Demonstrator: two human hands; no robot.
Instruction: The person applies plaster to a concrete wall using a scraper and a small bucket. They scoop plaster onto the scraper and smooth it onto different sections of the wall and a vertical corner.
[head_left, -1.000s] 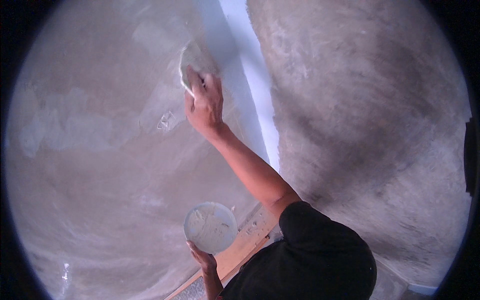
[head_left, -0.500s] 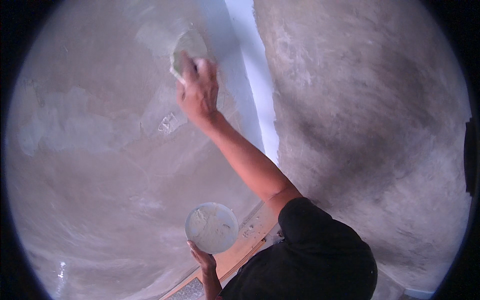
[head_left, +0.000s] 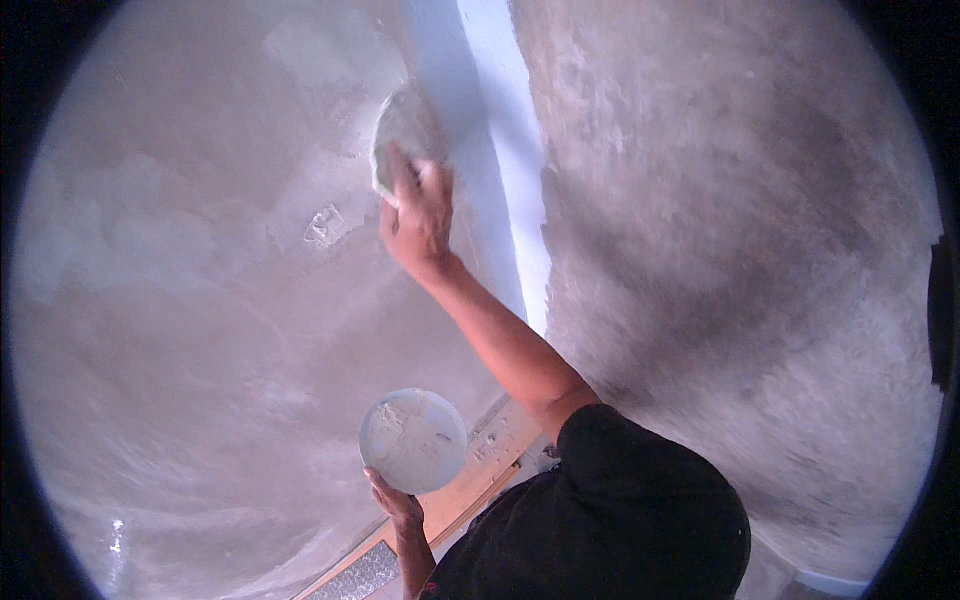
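My right hand [head_left: 418, 215] grips a flat, pale green putty spreader [head_left: 384, 165] with a whitish edge, held against the grey plastered wall just left of a pale blue corner strip [head_left: 500, 170]. Its fingers are slightly blurred and partly cover the spreader. Low in the view, my left hand [head_left: 398, 500] supports a shallow round light-coloured bowl [head_left: 463, 440] from its near side. Whitish putty [head_left: 410, 450] is spread inside the bowl. A small raised lump of putty [head_left: 325, 227] sticks to the wall left of my right wrist.
Lighter smoothed patches [head_left: 120, 230] mark the left wall [head_left: 200, 370]. Another mottled grey wall [head_left: 720, 200] rises on the right. Below the bowl runs an orange-brown board [head_left: 500, 440] with crumbs on it, and a speckled grey piece [head_left: 360, 575] lies near its lower end.
My right hand has moved the spreader down and slightly right along the wall, closer to the blue strip. The bowl and my left hand have shifted a little up and left.
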